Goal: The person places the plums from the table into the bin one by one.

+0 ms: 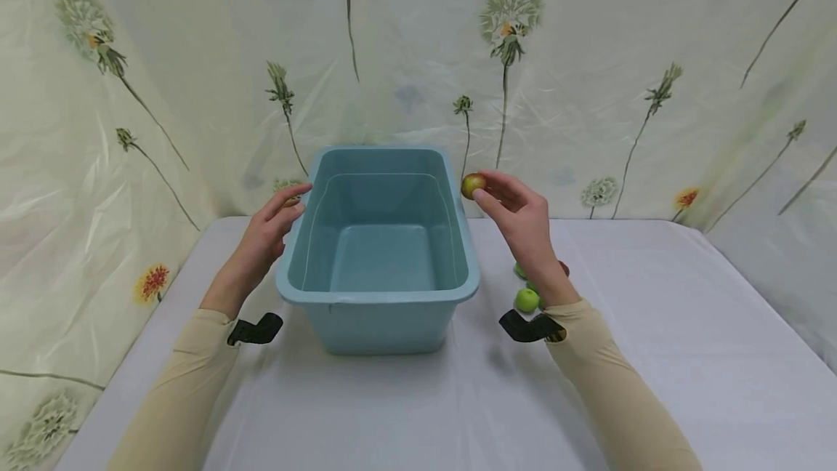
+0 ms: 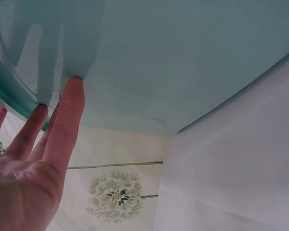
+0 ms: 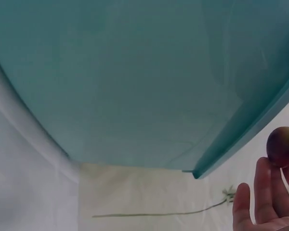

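Note:
A blue-green plastic tub (image 1: 379,298) stands on the table, and its inside shows bare in the head view. At its left side is my left hand (image 1: 264,230); in the left wrist view the fingertips (image 2: 74,86) touch the tub's outer wall (image 2: 149,62) below the rim. My right hand (image 1: 523,220) pinches a small plum-like fruit (image 1: 474,185) between thumb and fingers, just outside the right rim. The fruit (image 3: 281,147) looks dark red-purple in the right wrist view, greenish-brown from above. Beneath the right wrist lie several small fruits, including a green one (image 1: 527,300), partly hidden by the forearm.
A white cloth (image 1: 660,325) covers the table. Behind and at the sides hangs a sheet (image 1: 405,42) printed with dandelions. The tub's raised rim (image 1: 467,253) lies between the right hand and the inside of the tub.

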The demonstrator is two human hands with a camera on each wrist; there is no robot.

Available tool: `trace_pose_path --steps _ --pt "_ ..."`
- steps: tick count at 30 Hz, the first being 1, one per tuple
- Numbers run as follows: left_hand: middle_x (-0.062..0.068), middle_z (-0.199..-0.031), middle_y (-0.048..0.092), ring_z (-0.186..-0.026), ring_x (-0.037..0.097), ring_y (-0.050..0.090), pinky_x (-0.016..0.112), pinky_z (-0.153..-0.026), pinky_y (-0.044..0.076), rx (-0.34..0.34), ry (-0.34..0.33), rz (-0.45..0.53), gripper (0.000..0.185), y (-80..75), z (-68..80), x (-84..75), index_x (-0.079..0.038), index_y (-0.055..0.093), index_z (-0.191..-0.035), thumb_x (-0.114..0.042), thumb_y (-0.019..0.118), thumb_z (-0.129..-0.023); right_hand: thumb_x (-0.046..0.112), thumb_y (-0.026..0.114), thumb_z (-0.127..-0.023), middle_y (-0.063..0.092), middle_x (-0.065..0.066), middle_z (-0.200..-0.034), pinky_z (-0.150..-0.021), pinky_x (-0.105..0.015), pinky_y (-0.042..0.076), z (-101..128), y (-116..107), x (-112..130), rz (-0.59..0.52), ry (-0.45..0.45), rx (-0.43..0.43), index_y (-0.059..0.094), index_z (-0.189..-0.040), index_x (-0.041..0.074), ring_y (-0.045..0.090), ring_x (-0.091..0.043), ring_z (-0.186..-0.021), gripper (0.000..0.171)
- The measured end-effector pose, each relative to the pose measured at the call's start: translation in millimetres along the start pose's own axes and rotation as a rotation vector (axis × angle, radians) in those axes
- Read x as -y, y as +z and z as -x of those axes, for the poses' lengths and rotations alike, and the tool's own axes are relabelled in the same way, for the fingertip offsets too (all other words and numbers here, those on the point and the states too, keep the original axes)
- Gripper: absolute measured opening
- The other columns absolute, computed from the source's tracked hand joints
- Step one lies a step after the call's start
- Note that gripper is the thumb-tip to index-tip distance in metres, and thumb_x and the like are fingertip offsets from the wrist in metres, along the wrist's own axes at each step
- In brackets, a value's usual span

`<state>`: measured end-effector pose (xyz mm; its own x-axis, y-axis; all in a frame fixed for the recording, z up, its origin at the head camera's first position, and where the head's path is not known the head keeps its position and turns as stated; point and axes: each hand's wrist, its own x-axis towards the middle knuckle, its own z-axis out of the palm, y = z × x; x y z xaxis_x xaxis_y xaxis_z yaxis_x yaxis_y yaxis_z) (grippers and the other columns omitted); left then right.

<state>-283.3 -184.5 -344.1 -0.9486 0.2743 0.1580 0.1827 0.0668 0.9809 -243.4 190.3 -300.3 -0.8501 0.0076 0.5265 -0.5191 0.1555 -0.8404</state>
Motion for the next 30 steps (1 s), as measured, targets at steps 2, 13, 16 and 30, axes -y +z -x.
trace_pose_path --steps 2,13,16,30 --pt "0.011 -0.138 0.043 -0.126 0.030 0.046 0.034 -0.084 0.051 -0.002 0.000 -0.003 0.052 -0.2 -0.1 0.1 -0.028 0.040 -0.150 -0.043 0.050 -0.101 0.009 0.066 -0.095 0.065 -0.014 -0.120 -0.086 -0.026 0.050 -2 3 3 -0.008 -0.004 0.002 0.061 -0.127 -0.004 0.062 -0.021 -0.106 0.036" --pt "0.010 -0.140 0.042 -0.127 0.031 0.046 0.037 -0.087 0.050 0.000 0.012 -0.007 0.052 -1.3 -0.1 1.4 -0.026 0.039 -0.150 -0.043 0.049 -0.102 0.010 0.066 -0.095 0.064 -0.013 -0.123 -0.090 -0.029 0.049 -10 15 11 0.007 -0.037 0.062 0.061 -0.128 -0.003 0.062 -0.023 -0.109 0.036" --pt "0.010 -0.140 0.042 -0.125 0.030 0.047 0.037 -0.086 0.050 0.002 0.017 -0.005 0.052 -1.1 -0.2 1.3 -0.026 0.040 -0.150 -0.043 0.049 -0.102 0.008 0.065 -0.095 0.064 -0.013 -0.122 -0.089 -0.029 0.050 -12 19 14 0.015 -0.057 0.079 0.060 -0.129 -0.004 0.062 -0.022 -0.107 0.036" --pt "0.011 -0.139 0.043 -0.123 0.029 0.051 0.033 -0.083 0.053 0.003 0.010 -0.006 0.054 -1.2 -0.7 1.6 -0.027 0.039 -0.150 -0.045 0.051 -0.101 0.007 0.068 -0.093 0.067 -0.009 -0.117 -0.088 -0.031 0.051 -33 30 -1 0.011 -0.108 0.172 0.064 -0.127 0.004 0.063 -0.020 -0.105 0.034"
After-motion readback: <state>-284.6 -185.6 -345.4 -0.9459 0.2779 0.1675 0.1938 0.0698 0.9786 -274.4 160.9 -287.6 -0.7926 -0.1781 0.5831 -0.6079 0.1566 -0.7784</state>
